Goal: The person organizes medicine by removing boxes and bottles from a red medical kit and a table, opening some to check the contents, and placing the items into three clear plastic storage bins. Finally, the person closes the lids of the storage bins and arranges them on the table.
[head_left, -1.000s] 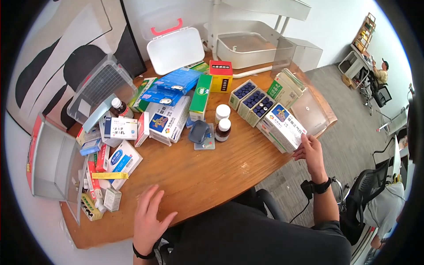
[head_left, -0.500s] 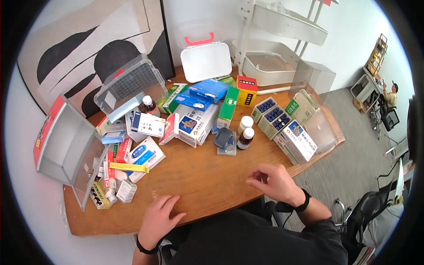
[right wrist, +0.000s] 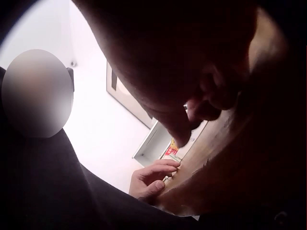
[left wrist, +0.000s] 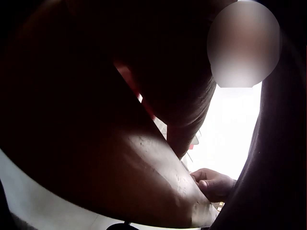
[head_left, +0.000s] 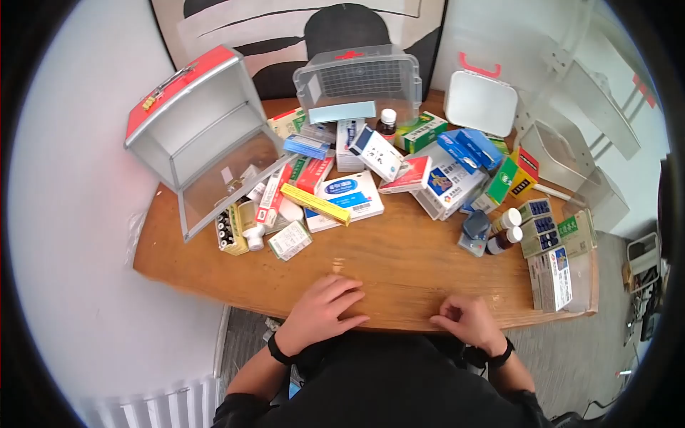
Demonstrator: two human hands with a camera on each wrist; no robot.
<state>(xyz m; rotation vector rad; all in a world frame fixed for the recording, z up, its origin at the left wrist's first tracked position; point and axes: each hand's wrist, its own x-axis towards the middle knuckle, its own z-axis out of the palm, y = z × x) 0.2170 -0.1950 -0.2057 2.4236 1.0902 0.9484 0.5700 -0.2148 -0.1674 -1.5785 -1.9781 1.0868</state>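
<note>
The left hand [head_left: 322,312], fingers relaxed and spread, and right hand [head_left: 471,322], fingers loosely curled, are holding nothing near the table [head_left: 399,267] edge. Beyond the left fingers, a small white carton [head_left: 290,241] is lying (probably light, crushable), seemingly suiting a gentle pinch across its sides.

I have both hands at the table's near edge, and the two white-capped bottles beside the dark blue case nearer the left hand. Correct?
Not quite: the head view shows the two white-capped bottles beside the dark blue case nearer the right hand, not the left hand. The rest stands.
</note>
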